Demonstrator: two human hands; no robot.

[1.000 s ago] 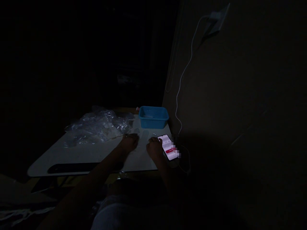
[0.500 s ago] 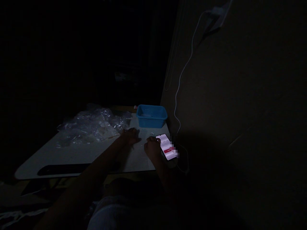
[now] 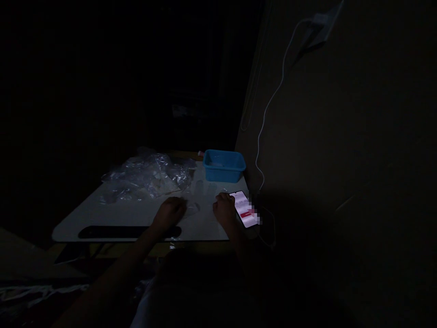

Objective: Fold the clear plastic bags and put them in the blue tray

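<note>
In the dim light my left hand (image 3: 170, 212) is closed over the white table (image 3: 205, 223), gripping a small clear plastic piece (image 3: 193, 208) that shows beside its fingers. My right hand (image 3: 224, 208) rests with curled fingers at the left edge of a lit phone (image 3: 244, 208); whatever its fingers hold, if anything, is too dark to make out. Behind my left hand lies a heap of clear plastic bags (image 3: 146, 175). A blue basket (image 3: 224, 173) stands behind my right hand, near the table's far right corner.
A white cable (image 3: 264, 114) hangs down the wall from a plug at the upper right. A dark slot (image 3: 112, 232) runs along the table's near edge. A small pinkish object (image 3: 200, 154) lies left of the basket.
My left hand has come back toward the near edge and closed, with clear plastic now beside it. The right hand stays by the phone. The whole view has shifted slightly.
</note>
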